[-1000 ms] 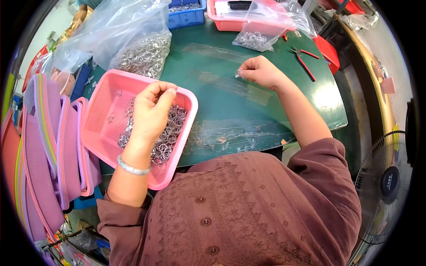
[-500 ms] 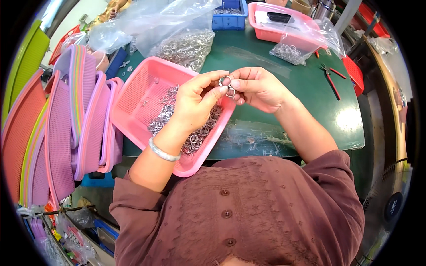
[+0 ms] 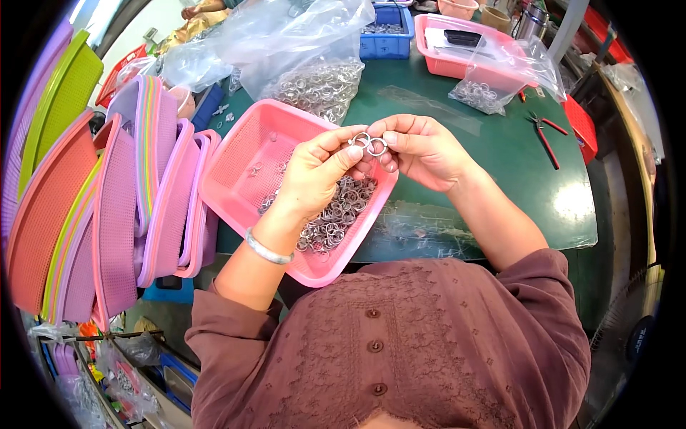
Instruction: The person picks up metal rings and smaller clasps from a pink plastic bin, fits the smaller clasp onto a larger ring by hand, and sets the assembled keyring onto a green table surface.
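Note:
Over the far right side of a pink basket (image 3: 236,204), my two hands meet around a pair of small metal rings. My left hand (image 3: 318,168) pinches one silver ring (image 3: 359,140) between thumb and forefinger. The other silver ring (image 3: 378,147) is held by the fingertips of my right hand (image 3: 429,150). The two rings touch or overlap; whether they are linked I cannot tell. Below my hands, a heap of loose metal rings (image 3: 332,222) lies in the basket, partly hidden by my left hand and wrist.
Stacked pink and purple baskets (image 3: 118,222) stand at the left. Behind are a clear bag of rings (image 3: 321,89), a blue bin (image 3: 386,44) and another pink basket (image 3: 436,61) with a smaller bag of rings (image 3: 477,96). Red-handled pliers (image 3: 548,143) lie on the green table (image 3: 493,222).
The two rings, one above the other before, now sit side by side, one toward each hand. My view has shifted slightly, so the whole scene appears a little further right.

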A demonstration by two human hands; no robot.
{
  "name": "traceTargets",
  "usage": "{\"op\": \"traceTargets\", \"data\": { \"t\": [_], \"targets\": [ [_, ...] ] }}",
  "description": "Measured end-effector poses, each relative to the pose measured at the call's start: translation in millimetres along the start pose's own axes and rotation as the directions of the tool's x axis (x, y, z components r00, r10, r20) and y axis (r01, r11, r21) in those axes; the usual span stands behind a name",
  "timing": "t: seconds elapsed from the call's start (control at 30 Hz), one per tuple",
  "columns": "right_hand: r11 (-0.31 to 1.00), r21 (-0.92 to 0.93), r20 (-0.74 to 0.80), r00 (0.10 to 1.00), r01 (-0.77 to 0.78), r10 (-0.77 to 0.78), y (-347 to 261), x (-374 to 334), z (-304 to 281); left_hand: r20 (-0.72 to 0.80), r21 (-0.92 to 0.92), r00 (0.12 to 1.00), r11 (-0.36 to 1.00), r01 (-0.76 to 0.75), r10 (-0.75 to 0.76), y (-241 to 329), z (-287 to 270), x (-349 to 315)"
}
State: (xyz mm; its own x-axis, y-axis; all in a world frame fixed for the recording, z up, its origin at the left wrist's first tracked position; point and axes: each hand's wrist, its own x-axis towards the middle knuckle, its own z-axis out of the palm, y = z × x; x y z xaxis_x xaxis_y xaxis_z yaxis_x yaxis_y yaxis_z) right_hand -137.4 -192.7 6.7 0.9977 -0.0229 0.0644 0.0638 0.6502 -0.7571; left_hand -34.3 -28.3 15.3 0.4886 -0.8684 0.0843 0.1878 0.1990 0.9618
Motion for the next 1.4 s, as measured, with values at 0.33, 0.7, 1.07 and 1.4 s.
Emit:
{"op": "traceTargets", "data": {
  "t": [0.33, 0.7, 1.07, 1.4],
  "targets": [
    [1.000, -0.002, 0.017, 1.000, 0.007, -0.007, 16, 14, 8, -0.027, 0.061, 0.997, 0.996, -0.066, 0.067, 4, -10, -13],
    [1.000, -0.006, 0.017, 1.000, -0.021, 0.021, 30, 27, 14, -0.124, -0.021, 0.992, 0.999, -0.041, 0.038, 7, -21, -24],
    [0.961, -0.274, -0.037, 0.999, -0.041, 0.032, 29, 29, 29, -0.207, 0.073, 0.978, 0.997, -0.014, 0.029, 9, -29, -28],
    [0.931, -0.361, -0.055, 0.998, -0.047, 0.029, 35, 32, 31, -0.226, 0.239, 0.967, 0.969, -0.062, 0.117, 5, -33, -34]
  ]
}}
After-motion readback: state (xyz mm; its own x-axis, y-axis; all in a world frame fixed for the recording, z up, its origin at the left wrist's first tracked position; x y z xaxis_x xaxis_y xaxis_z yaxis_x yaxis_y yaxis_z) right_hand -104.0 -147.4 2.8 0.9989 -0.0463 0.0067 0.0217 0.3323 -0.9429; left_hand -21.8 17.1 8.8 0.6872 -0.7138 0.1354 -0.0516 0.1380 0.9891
